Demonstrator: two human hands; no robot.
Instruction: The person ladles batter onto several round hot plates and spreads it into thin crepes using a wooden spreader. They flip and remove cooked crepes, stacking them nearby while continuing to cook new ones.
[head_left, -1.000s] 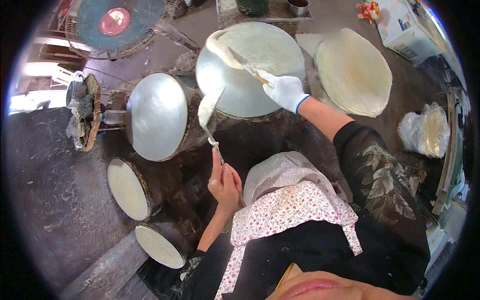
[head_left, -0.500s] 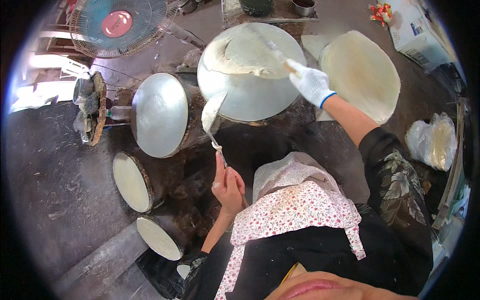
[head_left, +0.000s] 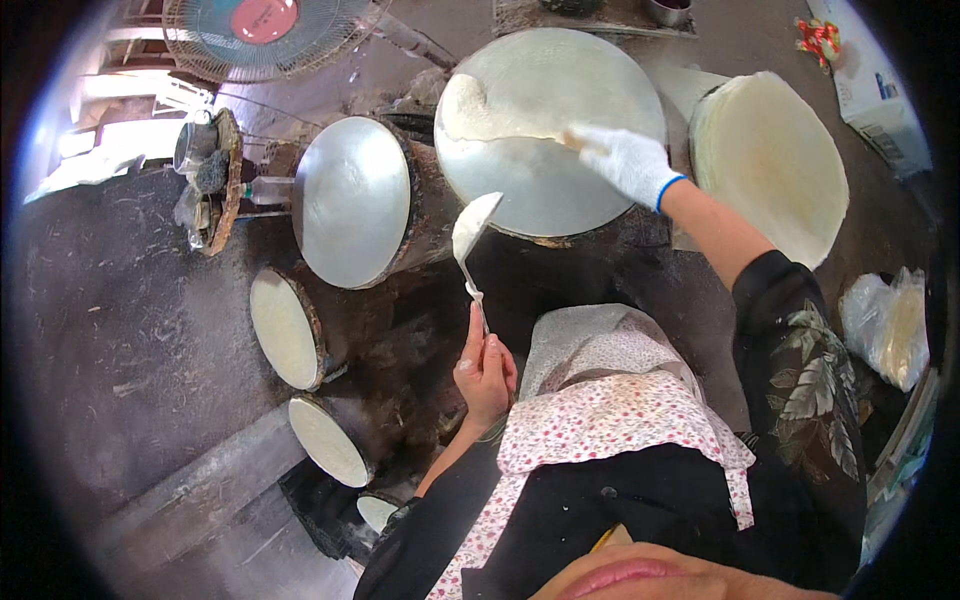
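My right hand (head_left: 625, 165), in a white glove with a blue cuff, is closed over the large round griddle (head_left: 550, 205). It grips a wooden-handled spreader (head_left: 572, 138), whose blade is smeared by motion. Pale batter (head_left: 560, 85) coats the far part of the griddle, while the near part shows bare, shiny metal. My bare left hand (head_left: 487, 372) is wrapped round the handle of a ladle (head_left: 474, 232), its bowl coated with white batter. The ladle is held up just in front of the griddle's near left edge, apart from it.
A stack of thin round flatbreads (head_left: 770, 165) lies right of the griddle. To the left stands a smaller round griddle (head_left: 352, 205), with batter-coloured round tops (head_left: 285, 328) below it. A fan (head_left: 265, 45) is at the far left, a plastic bag (head_left: 885, 325) at the right.
My right hand has swept the spreader a little nearer, and the batter has spread over more of the griddle's right side. The view has shifted; my left hand still holds the ladle.
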